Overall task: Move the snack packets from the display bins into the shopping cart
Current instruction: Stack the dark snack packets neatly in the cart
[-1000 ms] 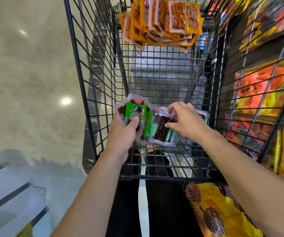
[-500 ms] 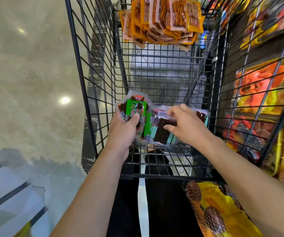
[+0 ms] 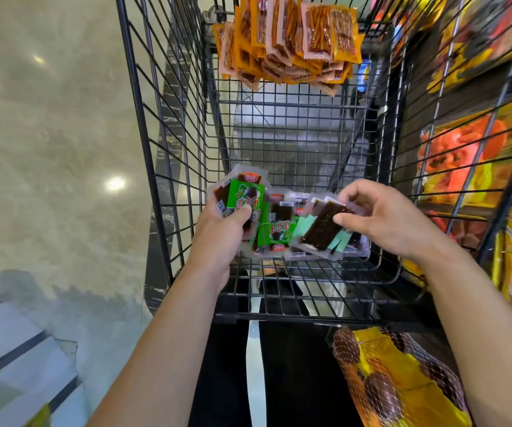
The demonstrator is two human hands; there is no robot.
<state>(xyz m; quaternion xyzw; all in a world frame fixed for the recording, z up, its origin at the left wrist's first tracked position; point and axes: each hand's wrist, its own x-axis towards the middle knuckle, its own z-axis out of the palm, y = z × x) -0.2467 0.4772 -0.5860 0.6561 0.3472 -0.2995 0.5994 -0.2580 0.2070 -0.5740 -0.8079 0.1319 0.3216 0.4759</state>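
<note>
Green-labelled: gripped a stack of snack packets (image 3: pixel 244 197) in the left hand (image 3: pixel 217 238), thumb curled over the front, at 9 o'clock. Pinched one dark-strip packet (image 3: pixel 319 231) between thumb and fingers of the right hand (image 3: pixel 384 220), at 3 o'clock. Held both low inside the black-wire shopping cart (image 3: pixel 294 274), over loose packets (image 3: pixel 276 234) lying in it. Noted orange packets (image 3: pixel 291 41) at 12 o'clock, display bins (image 3: pixel 464 155) at 2 o'clock.

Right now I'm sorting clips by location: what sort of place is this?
Most likely a shop aisle: a wire cart with snack packets in it, bright packaged goods stacked at its right, and a polished floor.
</note>
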